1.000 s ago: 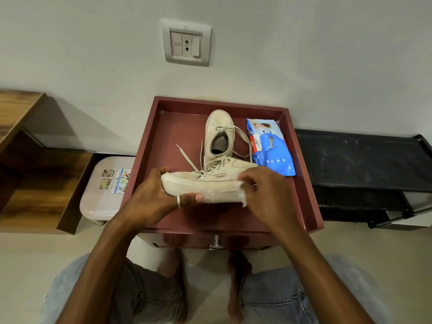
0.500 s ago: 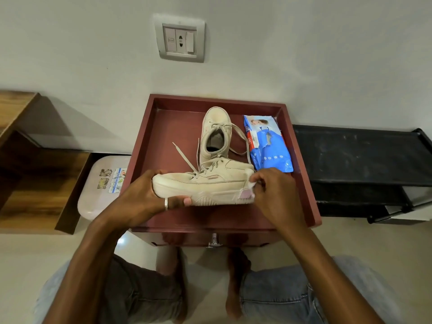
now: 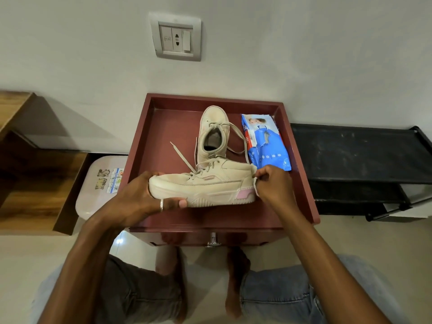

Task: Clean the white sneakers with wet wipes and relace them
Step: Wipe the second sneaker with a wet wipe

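2 sneakers on red table (image 3: 168, 127): far sneaker (image 3: 214, 127) upright, toe to wall; near sneaker (image 3: 205, 185) side-on, toe left. Left hand (image 3: 138, 197) fingers curl round its toe. 1 blue wipes pack (image 3: 266, 146) just right of far sneaker, print too small to read. 1 wet wipe (image 3: 256, 185) pinched by right hand (image 3: 273, 183) at heel. 1 s ago wipe was on side of sole; pink heel patch now uncovered.

The near sneaker (image 3: 210, 185) spans the front half of the desk (image 3: 168, 127), toe toward the left edge in the left hand (image 3: 140, 197), heel beside the wipe (image 3: 256, 188) in the right hand (image 3: 274, 185). Behind it the second sneaker (image 3: 214, 134) points at the back edge, the wipes pack (image 3: 266, 141) just right of it, along the right edge.
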The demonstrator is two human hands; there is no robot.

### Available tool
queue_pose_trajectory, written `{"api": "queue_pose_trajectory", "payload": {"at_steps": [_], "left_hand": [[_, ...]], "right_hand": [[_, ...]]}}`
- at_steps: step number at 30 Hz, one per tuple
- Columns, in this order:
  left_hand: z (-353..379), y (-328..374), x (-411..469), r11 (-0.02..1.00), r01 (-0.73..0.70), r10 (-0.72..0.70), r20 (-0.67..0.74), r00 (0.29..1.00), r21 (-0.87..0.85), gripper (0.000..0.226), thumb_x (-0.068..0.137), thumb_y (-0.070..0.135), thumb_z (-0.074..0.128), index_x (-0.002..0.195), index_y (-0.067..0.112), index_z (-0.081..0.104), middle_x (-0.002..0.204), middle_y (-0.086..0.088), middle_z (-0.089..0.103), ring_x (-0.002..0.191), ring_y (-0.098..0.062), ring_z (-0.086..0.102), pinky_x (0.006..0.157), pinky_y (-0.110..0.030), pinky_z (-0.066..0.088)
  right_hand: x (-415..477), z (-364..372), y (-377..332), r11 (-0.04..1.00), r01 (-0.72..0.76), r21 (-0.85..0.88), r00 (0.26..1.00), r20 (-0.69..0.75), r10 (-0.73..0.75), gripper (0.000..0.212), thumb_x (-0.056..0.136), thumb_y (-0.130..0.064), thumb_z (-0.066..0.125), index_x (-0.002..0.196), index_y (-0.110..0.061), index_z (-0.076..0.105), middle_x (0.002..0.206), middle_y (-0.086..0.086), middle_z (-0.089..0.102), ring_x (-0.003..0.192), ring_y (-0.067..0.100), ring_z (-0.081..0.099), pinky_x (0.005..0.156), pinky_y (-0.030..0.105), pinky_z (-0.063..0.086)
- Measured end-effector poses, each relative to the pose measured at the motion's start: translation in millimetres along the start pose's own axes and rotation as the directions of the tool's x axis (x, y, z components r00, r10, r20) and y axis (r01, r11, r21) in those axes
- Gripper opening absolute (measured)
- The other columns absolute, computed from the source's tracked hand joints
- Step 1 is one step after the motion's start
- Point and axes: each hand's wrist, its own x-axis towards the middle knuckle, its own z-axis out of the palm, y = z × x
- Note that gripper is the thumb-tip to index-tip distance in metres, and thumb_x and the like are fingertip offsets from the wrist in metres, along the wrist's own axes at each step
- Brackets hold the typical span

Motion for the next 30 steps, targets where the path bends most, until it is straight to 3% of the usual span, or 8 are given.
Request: {"api": "queue_pose_trajectory", "payload": {"at_steps": [3, 6, 13, 18, 22, 26, 28, 30], "left_hand": [[0.6, 2.2, -0.9, 1.0, -0.002, 0.002, 0.003, 1.0, 0.001, 0.092, 0.053, 0.068, 0.092, 0.13, 0.03, 0.06, 0.122, 0.007, 0.072, 0.112, -0.017, 0.07, 0.096, -0.043, 0.058], [1.0, 5.3, -2.0, 1.0, 0.001, -0.001, -0.026, 1.0, -0.007, 0.098, 0.044, 0.073, 0.091, 0.126, 0.029, 0.06, 0.118, 0.007, 0.072, 0.108, -0.014, 0.07, 0.093, -0.04, 0.059], [5.3, 20.3, -11.6, 0.999, 0.016, -0.019, -0.088, 0.996, -0.037, 0.099, 0.039, 0.069, 0.091, 0.123, 0.03, 0.056, 0.113, 0.009, 0.07, 0.1, -0.007, 0.069, 0.074, -0.018, 0.055], [13.2, 31.5, -15.8, 0.995, 0.021, -0.036, -0.155, 0.987, -0.096, 0.101, 0.044, 0.06, 0.096, 0.127, 0.026, 0.049, 0.114, 0.011, 0.065, 0.102, -0.007, 0.065, 0.069, -0.014, 0.054], [20.4, 41.0, -22.9, 0.993, 0.014, -0.035, -0.187, 0.982, -0.116, 0.115, 0.042, 0.065, 0.093, 0.136, 0.031, 0.036, 0.115, 0.019, 0.056, 0.1, -0.001, 0.06, 0.071, -0.011, 0.048], [29.7, 43.2, -28.1, 0.988, -0.018, -0.026, -0.276, 0.961, -0.153, 0.126, 0.049, 0.039, 0.1, 0.149, 0.033, 0.024, 0.113, 0.016, 0.055, 0.096, -0.004, 0.063, 0.077, -0.017, 0.049], [37.4, 45.9, -29.5, 0.971, -0.042, -0.037, -0.32, 0.947, -0.235, 0.116, 0.065, 0.009, 0.094, 0.153, 0.028, 0.022, 0.11, 0.013, 0.057, 0.087, -0.004, 0.068, 0.07, -0.014, 0.053], [48.0, 49.8, -28.6, 0.936, -0.075, -0.062, -0.369, 0.928, -0.345, 0.103, 0.075, -0.003, 0.084, 0.154, 0.023, 0.023, 0.111, 0.007, 0.062, 0.084, 0.004, 0.071, 0.069, -0.013, 0.056]], "right_hand": [[6.2, 12.3, 9.5, 0.971, -0.186, 0.154, 0.98, 0.097, 0.172, 0.031, 0.079, 0.006, 0.051, 0.082, -0.02, 0.067, 0.085, 0.002, 0.071, 0.081, 0.023, 0.066, 0.062, 0.03, 0.052], [1.8, 12.4, 6.0, 0.944, -0.196, 0.265, 0.981, 0.057, 0.187, 0.026, 0.082, 0.003, 0.054, 0.084, -0.017, 0.071, 0.086, 0.002, 0.072, 0.08, 0.02, 0.065, 0.063, 0.03, 0.052], [-41.9, 1.5, -14.6, 0.983, 0.122, -0.139, 0.976, -0.16, -0.144, 0.017, 0.086, -0.002, 0.065, 0.1, -0.009, 0.071, 0.098, 0.002, 0.07, 0.087, 0.013, 0.063, 0.069, 0.019, 0.044], [-68.0, 8.6, -42.1, 0.898, 0.385, -0.213, 0.9, -0.127, -0.416, 0.019, 0.079, 0.002, 0.066, 0.089, -0.014, 0.071, 0.091, 0.002, 0.07, 0.08, 0.018, 0.065, 0.067, 0.031, 0.054], [-83.0, 18.6, -71.1, 0.824, 0.56, -0.09, 0.827, -0.01, -0.563, 0.018, 0.079, -0.003, 0.064, 0.089, -0.015, 0.072, 0.092, -0.002, 0.07, 0.086, 0.016, 0.064, 0.077, 0.032, 0.051], [-83.0, 24.3, -99.2, 0.787, 0.598, 0.151, 0.788, 0.069, -0.611, 0.019, 0.083, -0.006, 0.063, 0.095, -0.014, 0.076, 0.098, -0.002, 0.072, 0.087, 0.011, 0.066, 0.083, 0.031, 0.053], [-80.2, 25.3, -113.5, 0.767, 0.617, 0.175, 0.77, 0.064, -0.635, 0.02, 0.083, -0.005, 0.064, 0.096, -0.013, 0.077, 0.099, -0.002, 0.074, 0.09, 0.01, 0.067, 0.085, 0.03, 0.052], [-80.6, 26.2, -127.9, 0.747, 0.644, 0.162, 0.749, 0.062, -0.659, 0.02, 0.083, -0.006, 0.065, 0.098, -0.013, 0.077, 0.098, -0.001, 0.074, 0.088, 0.01, 0.065, 0.084, 0.027, 0.051]]}}
